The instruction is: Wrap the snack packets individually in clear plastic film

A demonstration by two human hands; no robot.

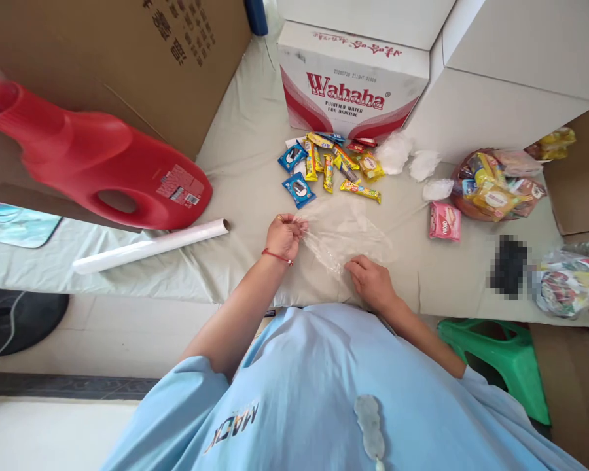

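Observation:
A thin, crumpled clear plastic bag (351,229) lies spread on the cloth-covered table in front of me. My left hand (285,237), with a red cord at the wrist, pinches its left edge between thumb and fingers. At its near right edge, my right hand (370,278) is closed with thumb and fingertips on the plastic. Just beyond the bag is a loose pile of small wrapped snacks: blue packets (298,190), yellow sticks (328,173) and a yellow packet (370,166).
A white plastic roll (152,246) and a large red bottle (122,163) lie left. Behind stands a Wahaha carton (348,85). To the right are crumpled white plastic (395,152), a pink packet (444,221), a snack-filled bowl (459,203) and a bagged bundle (564,291). A green stool (510,366) stands below.

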